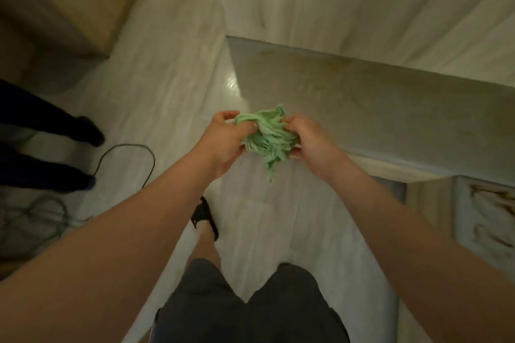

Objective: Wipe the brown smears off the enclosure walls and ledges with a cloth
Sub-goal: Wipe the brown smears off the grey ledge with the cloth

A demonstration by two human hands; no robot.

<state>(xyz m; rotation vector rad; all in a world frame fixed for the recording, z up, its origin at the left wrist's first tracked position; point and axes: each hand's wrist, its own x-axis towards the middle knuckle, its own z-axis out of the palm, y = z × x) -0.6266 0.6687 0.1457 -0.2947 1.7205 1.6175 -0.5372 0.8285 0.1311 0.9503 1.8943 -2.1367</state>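
Note:
A crumpled green cloth (269, 136) is bunched between both hands above the floor, one loose end hanging down. My left hand (223, 142) pinches its left side with thumb and fingers. My right hand (309, 142) grips its right side, fingers curled into the folds. Just beyond the hands runs a grey stone ledge (362, 97) that slants toward the lower right, with faint brownish marks on its top. Brown smears (493, 214) show on a pale surface at the far right, below the ledge.
A pale marble wall (348, 0) rises behind the ledge. Another person's dark legs and shoes (69, 147) stand at the left. A black cable (128, 159) loops on the floor beside them. A brown box or cabinet (61, 0) fills the upper left. My sandalled foot (204, 217) is below.

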